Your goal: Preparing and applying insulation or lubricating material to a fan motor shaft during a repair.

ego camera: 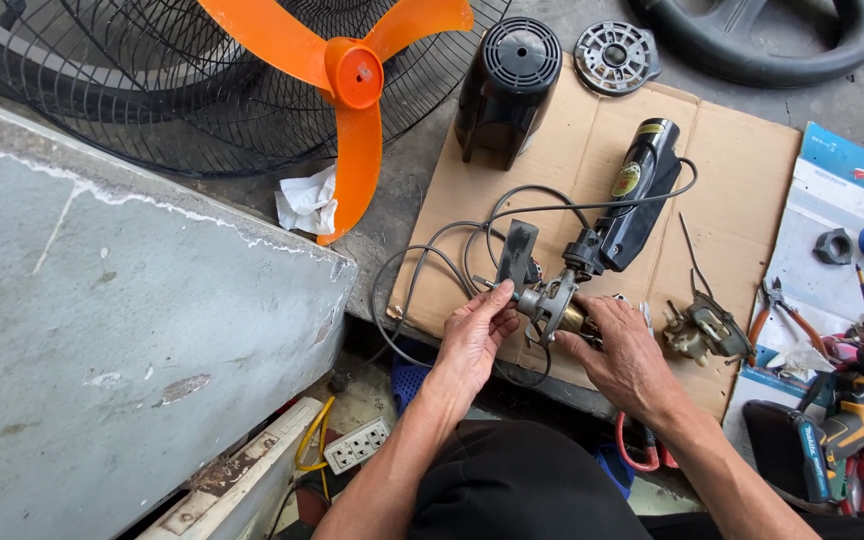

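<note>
Left hand [474, 335] and right hand [624, 355] both grip metal motor part [550, 303] – over cardboard [742, 160], near edge – black motor cover [507, 88] far

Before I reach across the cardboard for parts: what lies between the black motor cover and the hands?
In the head view, looped grey cables lie on the cardboard between the black motor cover and the hands, left and right.

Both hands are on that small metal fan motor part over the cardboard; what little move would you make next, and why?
Probably steady the motor assembly with the left hand while the right hand turns it: both grip it above the cardboard, and its cable trails loosely.
</note>
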